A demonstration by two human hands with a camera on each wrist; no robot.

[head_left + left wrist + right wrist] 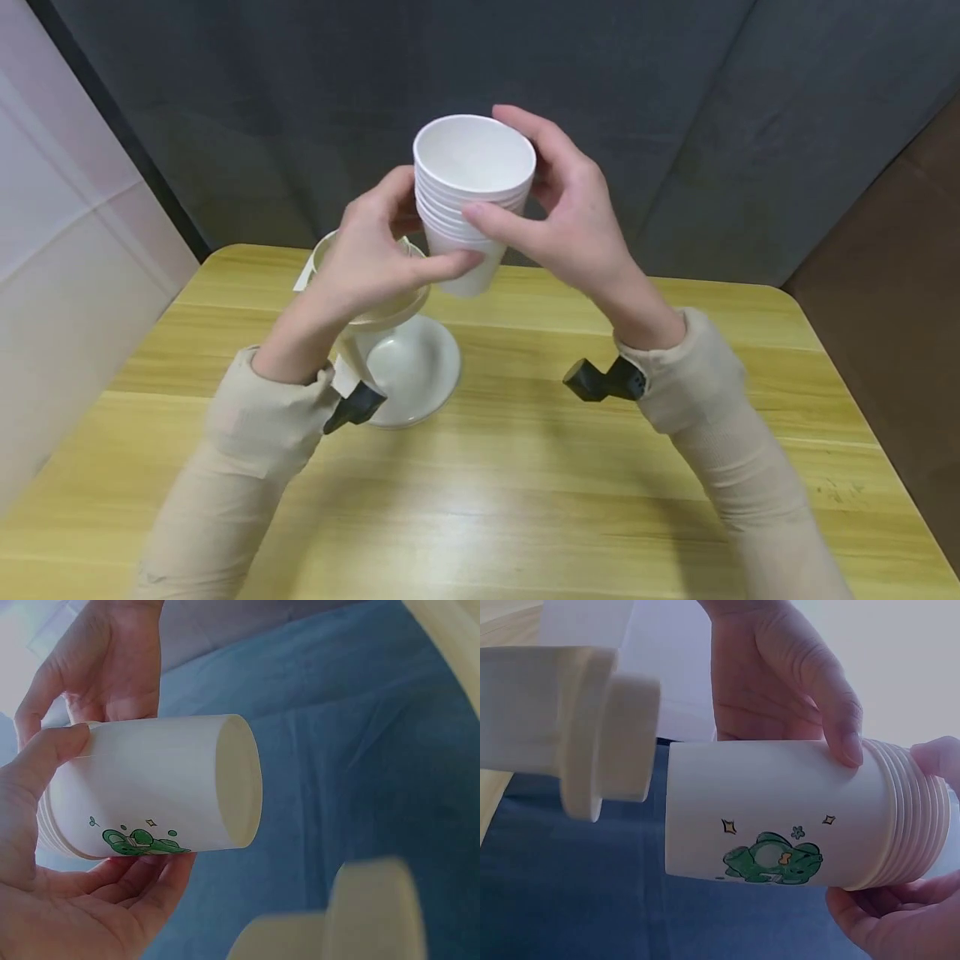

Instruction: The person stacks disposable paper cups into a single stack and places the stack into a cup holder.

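Observation:
Both hands hold a stack of nested white paper cups point(459, 258) in the air above the table, tilted, with the open mouth toward the head camera. My left hand point(367, 254) grips the stack lower down on its left side, its thumb across the front. The right hand point(577, 212) holds the stacked rims, thumb in front and fingers behind. A green cartoon print point(774, 859) shows on the outer cup in the right wrist view. Behind the left forearm stands a cream device with a ring-like top point(393, 312) and a round base point(420, 375), partly hidden.
A wooden table point(525, 483) lies under the arms. Dark cloth point(300, 100) hangs behind it, with a white panel point(75, 208) on the left and a brown surface point(892, 250) on the right. Black wrist mounts point(603, 381) sit on the sleeves.

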